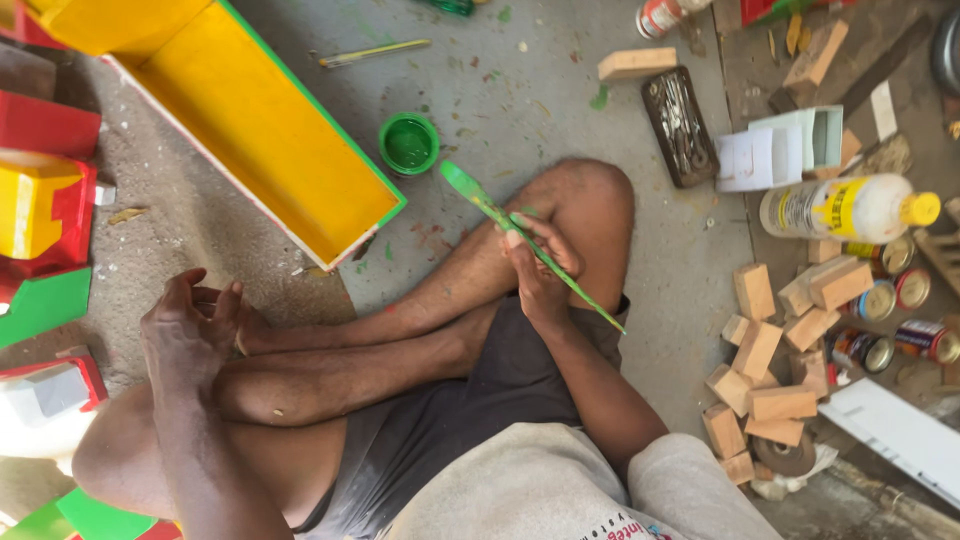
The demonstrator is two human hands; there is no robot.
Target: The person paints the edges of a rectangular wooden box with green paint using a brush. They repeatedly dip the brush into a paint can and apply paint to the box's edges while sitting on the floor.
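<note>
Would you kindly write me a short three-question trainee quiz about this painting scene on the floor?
1. True or false: the right hand holds a green-coated paintbrush.
2. What colour is the inside of the long wooden box?
3. The small round pot of green paint lies: A) inside the box, B) on the floor beside the box, C) in the left hand.

Key: 1 true; 2 yellow; 3 B.

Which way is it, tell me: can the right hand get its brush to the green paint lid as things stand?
Probably yes. The right hand holds the green brush, its tip close to the green paint lid, with only bare floor between.
</note>
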